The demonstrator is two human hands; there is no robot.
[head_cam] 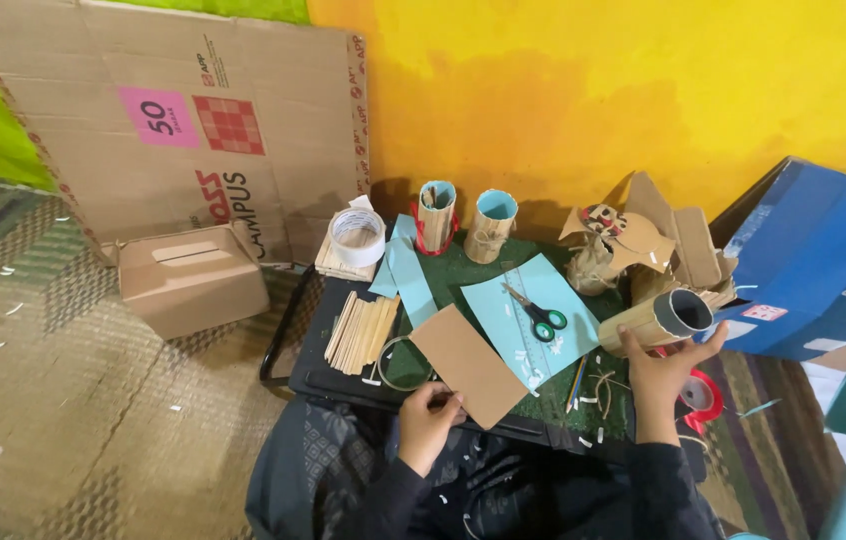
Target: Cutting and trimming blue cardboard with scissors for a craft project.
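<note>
Big card point(178, 120): flat brown sheet, leans on the wall, far left.
Blue box point(823, 255): at the right, just past the tube.
Small box point(193, 280): brown, shut, on the mat, left of the tray.
Tray point(328, 340): black, w/ a green top; most bits lie on it.
Blue paper point(533, 315): lies flat in the middle. Scissors point(541, 315) w/ green handles lie on it.
Brown card point(468, 365): flat piece at the tray's front edge. Left hand point(428, 420) pinches its near corner, fingers closed on it.
Tube point(658, 320): card roll, lies on its side, open end to the right. Right hand point(658, 375) grips it from below, thumb & fingers spread round it.
Sticks point(363, 332): pale wood pile, left side of the tray.
Tape point(357, 236): white roll, at the back, on a wood bit.
Cups point(463, 222): two small card ones, blue inside, stand at the back.
</note>
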